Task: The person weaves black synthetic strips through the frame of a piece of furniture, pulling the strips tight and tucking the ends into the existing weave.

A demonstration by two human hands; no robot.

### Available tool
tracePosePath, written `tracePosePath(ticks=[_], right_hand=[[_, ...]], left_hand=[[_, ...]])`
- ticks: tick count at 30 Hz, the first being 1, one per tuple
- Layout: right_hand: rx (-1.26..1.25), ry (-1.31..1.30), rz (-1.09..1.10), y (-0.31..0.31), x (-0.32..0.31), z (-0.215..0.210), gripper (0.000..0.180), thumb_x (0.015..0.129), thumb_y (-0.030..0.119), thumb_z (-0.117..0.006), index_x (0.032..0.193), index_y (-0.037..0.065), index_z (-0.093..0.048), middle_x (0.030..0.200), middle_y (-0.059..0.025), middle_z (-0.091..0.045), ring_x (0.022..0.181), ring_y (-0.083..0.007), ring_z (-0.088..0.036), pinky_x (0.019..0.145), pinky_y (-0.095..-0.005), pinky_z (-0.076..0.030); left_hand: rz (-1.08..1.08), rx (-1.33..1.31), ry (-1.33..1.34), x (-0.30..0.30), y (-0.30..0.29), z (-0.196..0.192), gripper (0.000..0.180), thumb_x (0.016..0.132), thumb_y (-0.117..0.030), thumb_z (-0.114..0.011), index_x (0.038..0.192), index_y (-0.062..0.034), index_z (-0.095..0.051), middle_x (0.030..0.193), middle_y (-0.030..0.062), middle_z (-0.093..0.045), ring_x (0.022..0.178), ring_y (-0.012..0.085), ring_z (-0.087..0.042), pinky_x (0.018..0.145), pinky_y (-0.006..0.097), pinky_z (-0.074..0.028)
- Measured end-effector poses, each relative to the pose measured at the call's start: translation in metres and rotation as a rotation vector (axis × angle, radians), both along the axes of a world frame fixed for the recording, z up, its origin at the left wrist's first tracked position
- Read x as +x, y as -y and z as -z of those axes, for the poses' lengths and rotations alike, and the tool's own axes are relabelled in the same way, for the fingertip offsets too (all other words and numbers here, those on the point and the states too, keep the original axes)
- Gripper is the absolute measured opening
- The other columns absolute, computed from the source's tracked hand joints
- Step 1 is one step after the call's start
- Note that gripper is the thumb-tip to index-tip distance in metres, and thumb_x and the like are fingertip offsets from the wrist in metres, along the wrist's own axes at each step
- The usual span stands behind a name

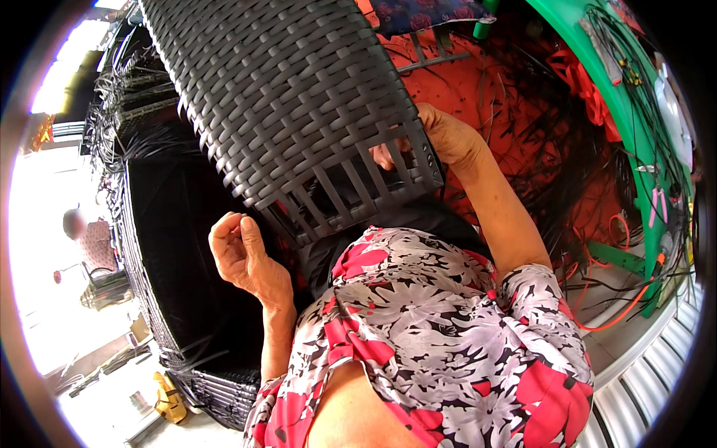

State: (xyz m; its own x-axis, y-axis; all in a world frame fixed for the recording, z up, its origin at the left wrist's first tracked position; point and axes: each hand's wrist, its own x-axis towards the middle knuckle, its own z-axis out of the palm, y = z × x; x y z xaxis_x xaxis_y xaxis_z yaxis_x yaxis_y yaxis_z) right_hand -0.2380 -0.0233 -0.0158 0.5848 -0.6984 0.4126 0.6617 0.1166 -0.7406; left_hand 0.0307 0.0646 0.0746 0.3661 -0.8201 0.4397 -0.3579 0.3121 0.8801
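A large dark grey woven wicker piece (284,82) of flat plastic strips slants across the upper middle. Near my lap its lower end is unwoven, with bare strips (336,194) running down to a frame edge. My right hand (446,142) is wrapped around the right side of that end; some of its fingers show through a gap between the strips. Just off the lower left corner is my left hand (250,257), its fingers curled and the thumb drawn in against them. Whatever lies within those left fingers is too small or hidden to make out.
Loose black strips (538,157) lie tangled over a red surface (455,82) at right. Beyond it stands a green frame (605,89) hung with cords and a pink-handled tool (657,207). Black woven pieces (146,261) are at left. Another person (97,246) is farther left.
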Motion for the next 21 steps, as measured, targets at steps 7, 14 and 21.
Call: tracePosePath(ticks=[7, 14, 21], right_hand=[[0.003, -0.316, 0.033, -0.004, -0.029, -0.026, 0.029, 0.085, 0.026, -0.067, 0.097, 0.0, -0.067, 0.077, 0.0004, -0.061, 0.069, -0.0059, -0.054, 0.06, -0.0197, -0.042], [0.082, -0.404, 0.152, -0.035, -0.032, -0.022, 0.03, 0.085, 0.03, -0.066, 0.097, 0.003, -0.068, 0.074, 0.0057, -0.057, 0.059, -0.0021, -0.042, 0.051, -0.0193, -0.033], [0.184, -0.357, 0.655, -0.063, -0.014, -0.047, 0.016, 0.088, 0.017, -0.062, 0.092, 0.002, -0.065, 0.087, 0.0002, -0.062, 0.08, -0.0061, -0.055, 0.074, -0.0211, -0.042]], left_hand=[[0.074, -0.042, 0.083, -0.008, 0.003, -0.01, 0.008, 0.089, -0.003, -0.061, 0.096, 0.0008, -0.06, 0.09, 0.0033, -0.06, 0.083, 0.007, -0.053, 0.075, 0.018, -0.041], [0.19, -0.248, 0.477, -0.027, 0.003, -0.017, 0.009, 0.086, 0.0, -0.061, 0.094, 0.0028, -0.06, 0.099, 0.01, -0.06, 0.09, 0.014, -0.055, 0.075, 0.02, -0.042], [0.34, -0.338, 0.964, -0.065, 0.025, -0.038, 0.017, 0.078, -0.016, -0.068, 0.09, -0.0045, -0.066, 0.119, 0.0177, -0.052, 0.119, 0.0403, -0.039, 0.1, 0.048, -0.028]])
